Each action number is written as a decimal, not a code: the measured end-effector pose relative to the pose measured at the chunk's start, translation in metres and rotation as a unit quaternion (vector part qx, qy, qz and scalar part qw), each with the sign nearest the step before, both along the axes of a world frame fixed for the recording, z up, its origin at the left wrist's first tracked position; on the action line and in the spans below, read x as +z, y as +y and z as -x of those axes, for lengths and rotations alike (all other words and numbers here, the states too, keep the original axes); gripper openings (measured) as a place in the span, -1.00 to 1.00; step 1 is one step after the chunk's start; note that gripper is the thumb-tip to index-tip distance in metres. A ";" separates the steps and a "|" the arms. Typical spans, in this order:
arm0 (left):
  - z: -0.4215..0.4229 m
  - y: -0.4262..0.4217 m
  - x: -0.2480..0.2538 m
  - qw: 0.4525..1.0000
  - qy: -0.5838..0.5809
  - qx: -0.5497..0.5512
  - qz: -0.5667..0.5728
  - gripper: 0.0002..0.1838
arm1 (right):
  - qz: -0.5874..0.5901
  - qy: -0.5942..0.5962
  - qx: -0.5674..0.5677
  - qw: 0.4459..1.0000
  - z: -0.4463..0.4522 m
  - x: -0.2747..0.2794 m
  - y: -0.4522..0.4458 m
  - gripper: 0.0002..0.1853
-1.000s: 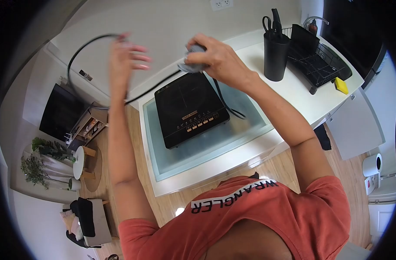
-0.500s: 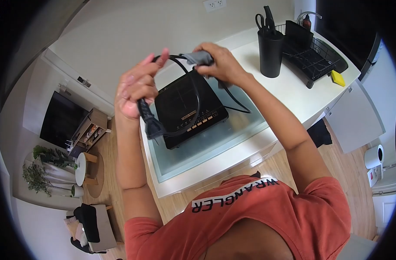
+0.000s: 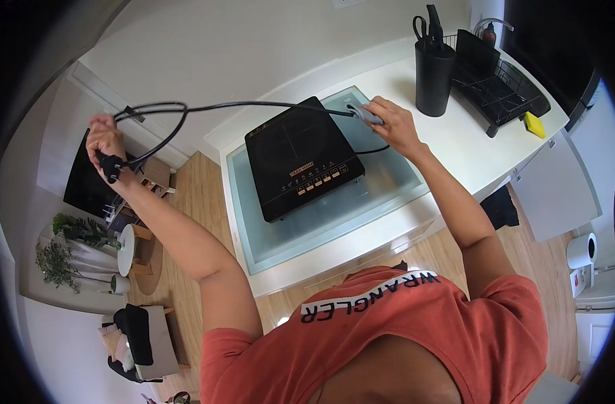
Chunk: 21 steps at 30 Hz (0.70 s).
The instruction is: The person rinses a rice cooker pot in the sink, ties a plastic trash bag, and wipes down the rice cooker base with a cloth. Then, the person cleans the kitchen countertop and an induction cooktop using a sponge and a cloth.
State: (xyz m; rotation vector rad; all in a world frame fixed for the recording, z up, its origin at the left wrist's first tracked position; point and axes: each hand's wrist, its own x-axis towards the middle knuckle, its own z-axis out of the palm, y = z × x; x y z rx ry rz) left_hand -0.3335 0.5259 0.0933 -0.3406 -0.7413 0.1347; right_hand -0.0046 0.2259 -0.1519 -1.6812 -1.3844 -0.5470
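Note:
A black induction cooktop (image 3: pixel 290 145) with a glossy top and a row of buttons lies on a frosted glass panel (image 3: pixel 274 246) set in the white counter. Out to the left, my left hand (image 3: pixel 104 140) is closed around the plug end of the black power cord (image 3: pixel 243 104), the black plug (image 3: pixel 111 168) sticking out below the fist. The cord loops near that hand, then stretches across above the cooktop. My right hand (image 3: pixel 396 126) is closed on a grey cloth (image 3: pixel 365 114) wrapped around the cord. Beyond the cloth, the cord drops to the cooktop's back right side.
At the right of the counter (image 3: pixel 381 84) stand a black knife holder (image 3: pixel 433 81) and a black dish rack (image 3: pixel 499 94), with a yellow sponge (image 3: pixel 534 125) by the rack. A cabinet door (image 3: pixel 557 188) hangs open below. The wall rises behind the counter.
My left hand has swung outward to the left with the plug, drawing the cord out straighter. My right hand, with the cloth, has shifted right and slightly down.

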 end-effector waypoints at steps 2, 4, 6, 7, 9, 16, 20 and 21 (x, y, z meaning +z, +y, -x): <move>0.018 0.047 -0.005 0.990 0.047 0.126 -0.039 -0.86 | -0.011 -0.037 -0.011 0.999 -0.002 -0.003 0.004 -0.67; 0.004 0.081 -0.020 0.960 0.092 0.253 -0.078 -0.89 | -0.020 -0.175 0.012 0.984 0.003 -0.003 0.012 -0.68; -0.029 0.108 -0.030 0.743 0.174 0.624 -0.170 -0.93 | -0.027 -0.202 0.045 0.978 0.020 0.008 0.020 -0.69; -0.053 0.062 -0.032 0.637 0.212 0.675 -0.306 -0.84 | -0.035 -0.230 0.075 0.970 0.027 0.014 0.026 -0.70; -0.103 0.003 -0.047 0.329 0.372 0.686 -0.531 -0.53 | -0.033 -0.236 0.067 0.969 0.030 0.020 0.042 -0.71; -0.202 -0.087 -0.143 0.218 0.442 0.147 -0.858 -0.61 | -0.144 -0.128 0.008 0.981 -0.012 0.041 0.102 -0.71; -0.224 -0.063 -0.144 0.602 0.393 -0.088 -0.690 -0.51 | -0.100 -0.051 -0.001 0.994 -0.043 0.041 0.122 -0.70; -0.231 -0.059 -0.142 0.658 0.361 -0.126 -0.649 -0.47 | -0.100 -0.047 -0.004 0.994 -0.051 0.039 0.129 -0.70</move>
